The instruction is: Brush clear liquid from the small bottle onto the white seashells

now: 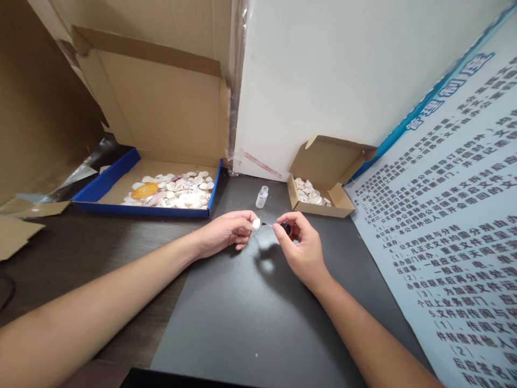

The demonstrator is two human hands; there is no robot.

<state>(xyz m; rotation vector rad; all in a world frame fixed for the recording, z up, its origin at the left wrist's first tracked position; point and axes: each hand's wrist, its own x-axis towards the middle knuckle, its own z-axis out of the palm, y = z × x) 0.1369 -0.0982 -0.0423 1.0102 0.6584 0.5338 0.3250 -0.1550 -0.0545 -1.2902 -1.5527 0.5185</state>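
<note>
Between the fingertips of my left hand (228,233) is a small white seashell (256,223). My right hand (301,242) is closed around the black cap of a small applicator brush (286,228). Its thin stem points left, and the dark tip is close to the shell; whether they touch I cannot tell. Beyond my hands a small clear glass bottle (262,198) with printing on it stands upright and uncapped on the dark grey mat (226,318).
A blue-edged cardboard box (145,209) at the left holds many shells and an orange oval piece (144,190). A smaller open cardboard box (323,210) with white shells stands at the right. Behind is a white panel (323,70); a printed board (444,215) leans along the right.
</note>
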